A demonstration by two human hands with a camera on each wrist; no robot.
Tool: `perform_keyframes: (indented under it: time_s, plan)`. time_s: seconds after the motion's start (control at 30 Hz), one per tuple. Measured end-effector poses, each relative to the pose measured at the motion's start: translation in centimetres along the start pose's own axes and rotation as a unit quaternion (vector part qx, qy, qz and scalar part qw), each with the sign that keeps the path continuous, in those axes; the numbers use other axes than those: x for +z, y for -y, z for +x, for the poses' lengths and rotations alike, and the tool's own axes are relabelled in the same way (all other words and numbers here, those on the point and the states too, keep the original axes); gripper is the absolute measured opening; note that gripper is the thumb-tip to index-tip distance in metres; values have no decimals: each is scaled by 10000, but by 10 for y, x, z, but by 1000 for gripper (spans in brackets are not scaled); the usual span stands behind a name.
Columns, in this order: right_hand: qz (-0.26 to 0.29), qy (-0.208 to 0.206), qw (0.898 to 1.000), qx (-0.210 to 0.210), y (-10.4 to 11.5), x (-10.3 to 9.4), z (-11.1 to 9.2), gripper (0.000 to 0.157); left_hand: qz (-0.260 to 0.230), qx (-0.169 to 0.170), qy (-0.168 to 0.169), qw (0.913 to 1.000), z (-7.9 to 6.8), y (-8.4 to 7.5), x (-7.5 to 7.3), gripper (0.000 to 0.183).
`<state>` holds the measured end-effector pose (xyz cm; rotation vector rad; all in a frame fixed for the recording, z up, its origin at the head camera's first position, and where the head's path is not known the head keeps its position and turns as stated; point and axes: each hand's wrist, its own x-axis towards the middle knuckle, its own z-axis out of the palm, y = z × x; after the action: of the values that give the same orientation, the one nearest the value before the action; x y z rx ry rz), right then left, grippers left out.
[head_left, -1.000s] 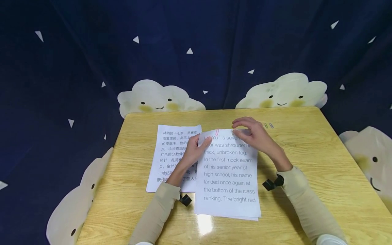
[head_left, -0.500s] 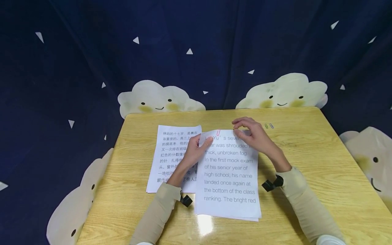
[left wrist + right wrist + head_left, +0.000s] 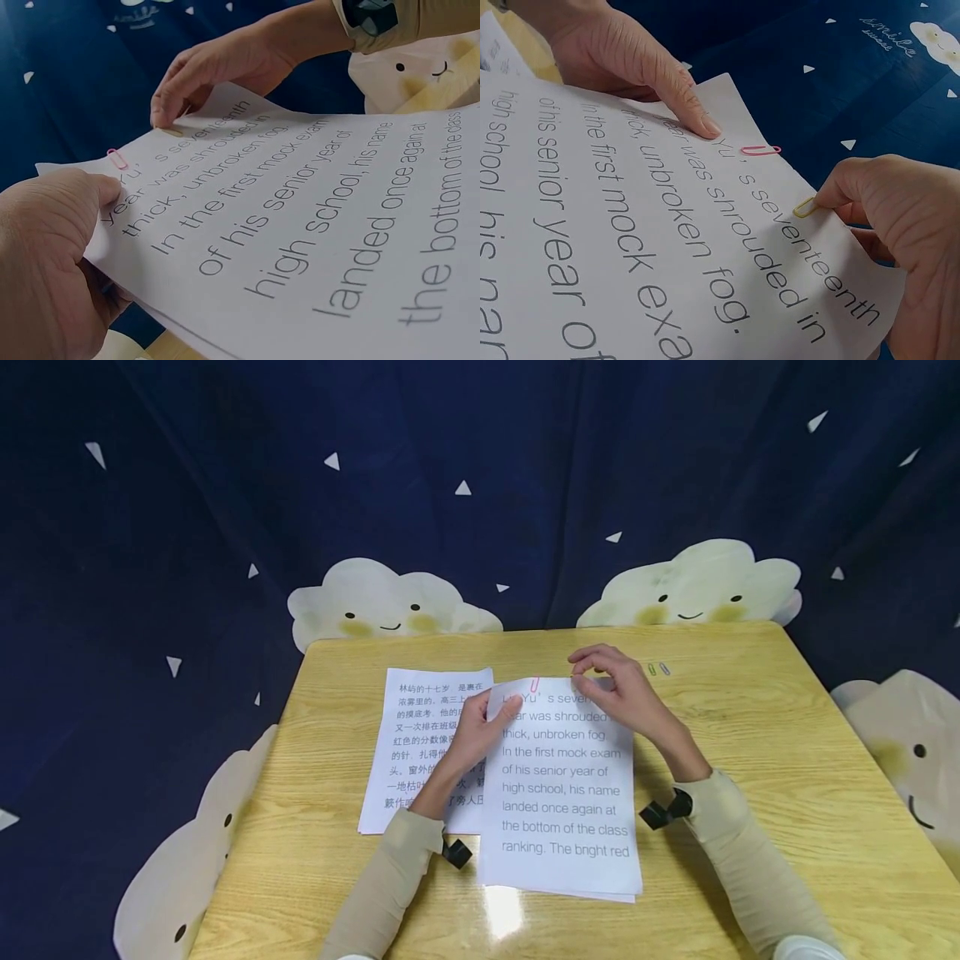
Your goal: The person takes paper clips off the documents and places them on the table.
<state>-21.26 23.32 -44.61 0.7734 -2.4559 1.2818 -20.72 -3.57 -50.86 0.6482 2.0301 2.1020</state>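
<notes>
In the head view, my left hand (image 3: 476, 731) grips the upper left part of a few printed sheets (image 3: 558, 802), thumb on top of the English text. A pink paper clip (image 3: 761, 151) sits on their top edge, just right of that thumb. My right hand (image 3: 626, 693) pinches a yellow paper clip (image 3: 805, 208) at the same edge, further right. Part of this clip shows over the front of the paper in the right wrist view; the rest is covered by the fingers or lies behind the sheets. The top of the sheets is raised off the table.
Another stack of sheets with Chinese text (image 3: 420, 752) lies on the wooden table (image 3: 765, 760) to the left, partly under my left arm. A green paper clip (image 3: 652, 669) and a purple paper clip (image 3: 664, 669) lie beyond my right hand. A dark blue curtain (image 3: 480, 527) hangs behind.
The top of the sheets and the pink clip have shifted very slightly right, with both hands nearly still. My right hand keeps its pinch at the top edge.
</notes>
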Motion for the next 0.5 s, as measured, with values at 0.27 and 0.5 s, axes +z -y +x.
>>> perform_keyframes:
  time_s: [0.27, 0.5]
  plan:
    - [37, -129, 9999, -75, 1, -1, 1, 5, 93, 78, -88, 9999, 0, 0, -1, 31]
    - [26, -151, 9998, -96, 1, 0, 3, 6, 32, 68, -149, 9999, 0, 0, 0, 31]
